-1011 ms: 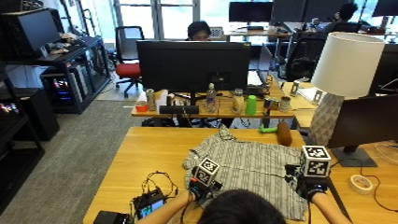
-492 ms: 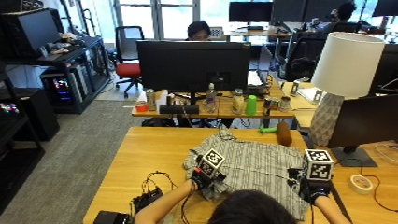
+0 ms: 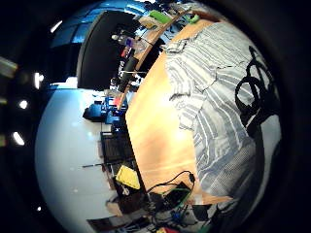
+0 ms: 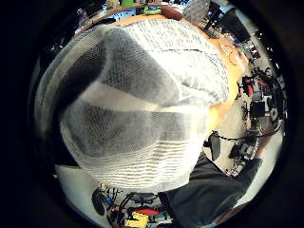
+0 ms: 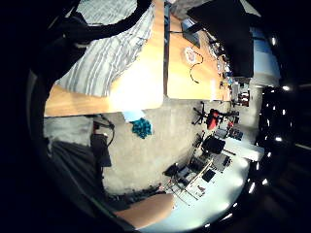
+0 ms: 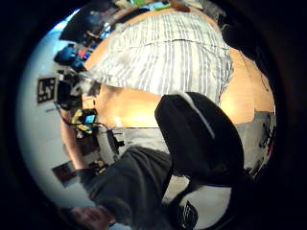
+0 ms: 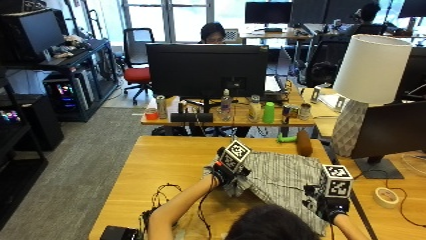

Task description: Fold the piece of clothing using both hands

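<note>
I have the striped shirt lying on the wooden table, its far edge close to the brown bottle and the green item at the table's back. My left hand is raised over the shirt's left side with cloth bunched in its curled fingers; the left thumb-side palm view is almost filled with grey striped fabric, which fits with a gathered edge held close against that palm. My right hand sits at the shirt's near right corner. Most of it is hidden under the marker, so I cannot tell whether its fingers are closed on the cloth or only resting there.

I judge the step in hand to be carrying the left side across toward the middle. To do it well, I want to keep the lifted edge taut between the two hands, so that the fold line runs straight along the stripes rather than slanting. The right hand should pin its corner flat so the body of the shirt does not drag across the wood. I should bring the left hand over low and lay the cloth down from the crease outward, since a bunched handful dropped all at once would probably trap wrinkles. The loose cables near the left forearm lie close enough to snag, so I would keep that elbow clear of them.
</note>
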`<state>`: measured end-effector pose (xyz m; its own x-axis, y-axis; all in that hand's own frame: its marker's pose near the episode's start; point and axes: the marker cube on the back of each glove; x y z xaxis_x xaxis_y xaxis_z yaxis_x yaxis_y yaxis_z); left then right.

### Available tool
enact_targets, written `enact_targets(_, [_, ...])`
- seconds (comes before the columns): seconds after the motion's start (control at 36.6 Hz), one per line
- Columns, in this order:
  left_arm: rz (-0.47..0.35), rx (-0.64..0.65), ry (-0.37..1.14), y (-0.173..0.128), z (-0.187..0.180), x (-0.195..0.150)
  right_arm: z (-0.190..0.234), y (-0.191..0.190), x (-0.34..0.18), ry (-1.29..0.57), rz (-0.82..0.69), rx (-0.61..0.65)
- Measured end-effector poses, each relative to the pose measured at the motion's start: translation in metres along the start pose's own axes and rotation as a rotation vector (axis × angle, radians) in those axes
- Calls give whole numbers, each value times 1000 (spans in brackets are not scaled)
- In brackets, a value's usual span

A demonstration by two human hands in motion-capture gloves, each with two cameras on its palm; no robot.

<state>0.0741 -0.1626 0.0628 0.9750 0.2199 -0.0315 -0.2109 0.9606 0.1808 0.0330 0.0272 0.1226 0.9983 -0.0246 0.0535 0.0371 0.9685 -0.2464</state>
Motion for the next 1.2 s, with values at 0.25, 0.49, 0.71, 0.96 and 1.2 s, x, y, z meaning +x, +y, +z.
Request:
enact_targets(0.25, [-16,-10,-14,0,-14,-3,78,-30,-15,-99,-56,-114])
enact_targets(0.49, [-12,-13,-2,-3,-5,-6,145,-63,-19,61,-37,-49])
enact_targets(0.71, [-1,-72,94,11,5,-8,135,-76,-7,-59,15,15])
enact_targets(0.96, [86,-215,192,36,26,-5,119,-75,-1,-229,-18,-128])
enact_targets(1.2, [181,-430,310,77,27,1,86,-37,-14,-182,-136,-260])
